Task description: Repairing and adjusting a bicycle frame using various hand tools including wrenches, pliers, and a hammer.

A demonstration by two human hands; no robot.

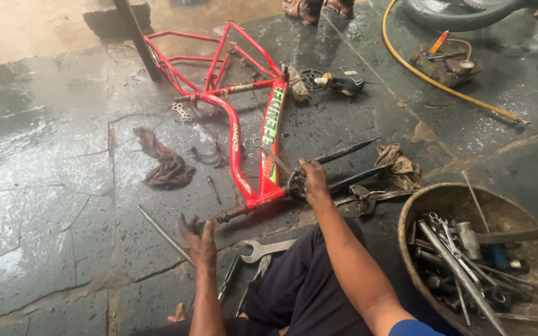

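Note:
A red bicycle frame (238, 134) lies flat on the wet stone floor in the head view. A dark front fork (350, 165) sticks out of its head tube to the right. My right hand (309, 179) grips the top of the fork where it meets the head tube. My left hand (198, 239) is spread flat on the floor by the rusty steerer end (228, 216), holding nothing. An open-ended spanner (266, 249) lies just right of my left hand, near my knee.
A round metal basin (434, 202) full of several tools sits at the right. Pliers (368, 198) and a rag (400, 167) lie near the fork, another rag (166, 165) at left. A yellow hose (431, 79), a tyre (456, 14) and another person's sandalled feet (316, 9) are at the back.

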